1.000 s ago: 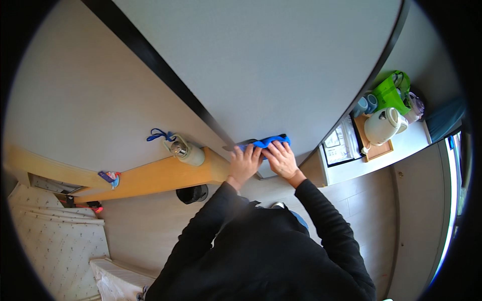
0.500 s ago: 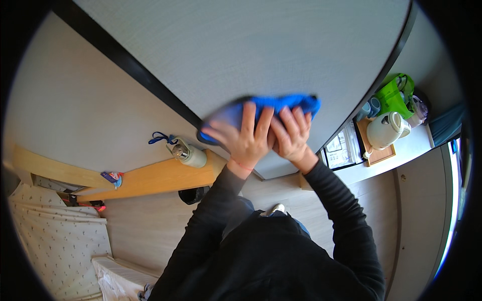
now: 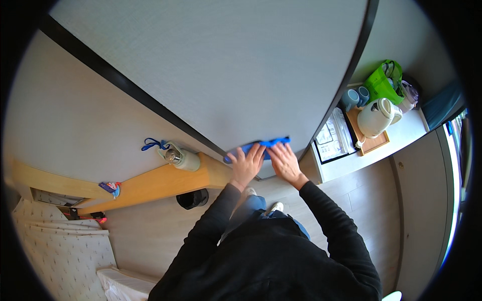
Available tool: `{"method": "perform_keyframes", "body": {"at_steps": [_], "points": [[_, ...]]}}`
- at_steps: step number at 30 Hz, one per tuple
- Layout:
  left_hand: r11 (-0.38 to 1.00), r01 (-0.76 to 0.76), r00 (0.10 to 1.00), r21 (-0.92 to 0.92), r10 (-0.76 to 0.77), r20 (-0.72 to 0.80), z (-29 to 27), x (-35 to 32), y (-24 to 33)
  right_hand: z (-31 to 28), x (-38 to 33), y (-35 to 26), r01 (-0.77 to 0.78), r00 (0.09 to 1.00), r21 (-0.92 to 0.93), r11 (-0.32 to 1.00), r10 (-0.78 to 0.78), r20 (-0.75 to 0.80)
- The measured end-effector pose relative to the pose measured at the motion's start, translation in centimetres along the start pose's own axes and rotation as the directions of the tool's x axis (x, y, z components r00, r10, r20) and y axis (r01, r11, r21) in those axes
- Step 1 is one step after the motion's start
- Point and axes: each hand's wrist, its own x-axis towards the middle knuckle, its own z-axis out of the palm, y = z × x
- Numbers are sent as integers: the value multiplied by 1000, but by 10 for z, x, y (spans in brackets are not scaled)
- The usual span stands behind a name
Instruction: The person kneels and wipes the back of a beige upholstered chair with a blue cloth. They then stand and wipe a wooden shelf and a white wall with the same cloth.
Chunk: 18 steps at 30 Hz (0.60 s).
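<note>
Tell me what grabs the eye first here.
Both hands, left hand and right hand, press a blue cloth flat against the big pale grey panel at its lower edge. Left of them, a bottle stands on the wooden shelf; a white kettle sits far right.

— What colour is the cloth [image 3: 261, 146] under the hands?

— Bright blue, against a pale grey panel [image 3: 226, 70] edged with a black frame [image 3: 130, 88].

— And the shelf?

— The shelf [image 3: 150, 183] is warm honey-yellow wood; the bottle [image 3: 182, 158] on it is cream with a blue strap.

— Further right?

— A cream-white kettle [image 3: 375, 117] on a tan tray, beside a vivid green bag [image 3: 382, 83]. The sleeves [image 3: 331, 226] are black.
</note>
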Motion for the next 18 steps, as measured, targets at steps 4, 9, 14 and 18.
{"method": "perform_keyframes", "body": {"at_steps": [4,9,14,18], "points": [[991,129,973,-44,-135,-186,-45,92,-14,-47,86,7,-130,919,-51,990,101,-380],[982,186,921,35,-162,-356,-46,125,-15,-55,107,12,-110,894,-113,987,49,-446],[967,-125,980,222,155,-125,8,53,13,-12,20,6,-230,953,-91,969,206,-221],[966,-196,974,169,212,-80,30,30,33,-11,-21,8,-310,951,-83,947,308,-27]]}}
